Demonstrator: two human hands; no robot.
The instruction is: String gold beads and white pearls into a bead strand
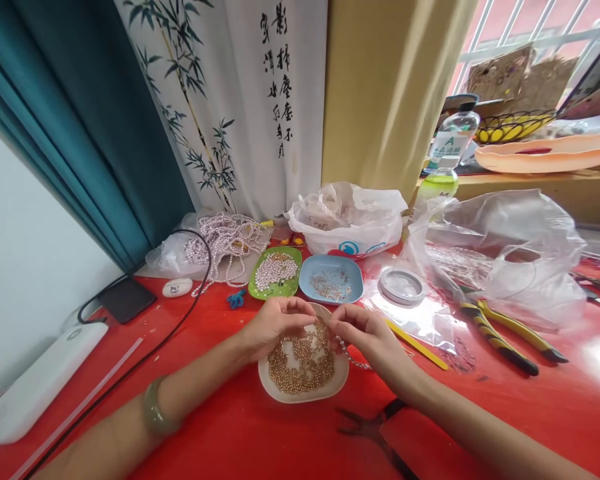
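Observation:
My left hand point(283, 325) is over the pale dish point(266, 387) of gold beads point(305, 370), thumb and fingers pinched together. Whatever it pinches is too small to make out. Facing it over the dish's right side, my right hand point(367, 333) is closed in a pinch on a beaded strand point(354, 361), which trails under the palm. Just behind the dish stand a green dish point(253, 288) of pinkish-white beads and a blue dish point(357, 283) with small metal bits. Dark-handled pliers point(367, 425) lie below my right forearm.
Bead strands point(220, 243) lie heaped at the back left. A white plastic bag point(350, 233) and a clear bag point(520, 247) stand behind. Right of the dishes are a wire spool point(401, 285), a yellow stick point(420, 345) and yellow-black pliers point(500, 337). A black cable point(180, 323) crosses the left.

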